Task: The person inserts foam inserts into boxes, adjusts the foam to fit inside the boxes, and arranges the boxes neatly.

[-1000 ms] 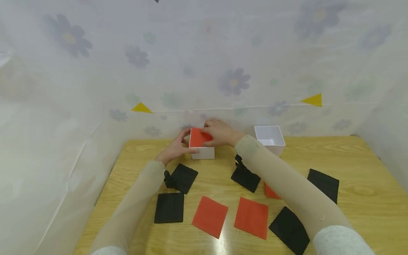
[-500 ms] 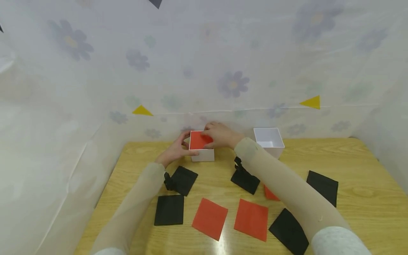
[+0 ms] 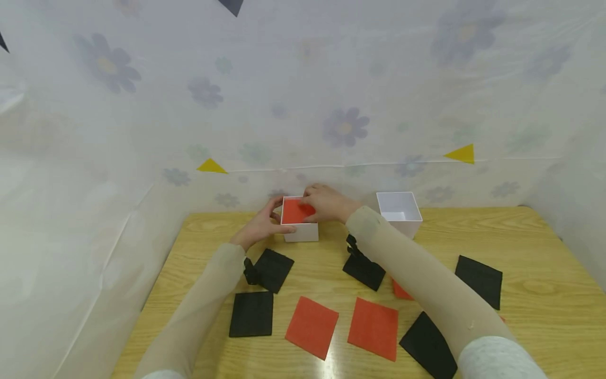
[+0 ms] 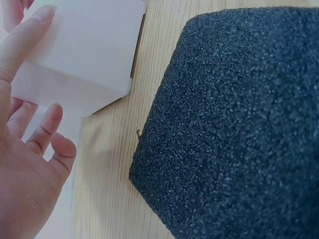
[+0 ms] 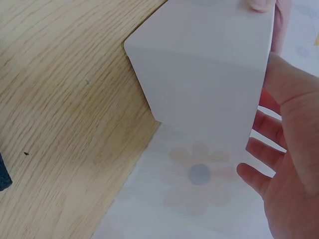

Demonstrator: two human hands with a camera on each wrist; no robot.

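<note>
On the wooden table lie black squares and red squares, apparently felt, with an empty white box near the flowered curtain.

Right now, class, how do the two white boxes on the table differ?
The left white box shows a red sheet at its top; the right white box shows only white inside. Both hands, left hand and right hand, touch the left white box; nothing touches the right white box. Both are white, square and open-topped.
</note>
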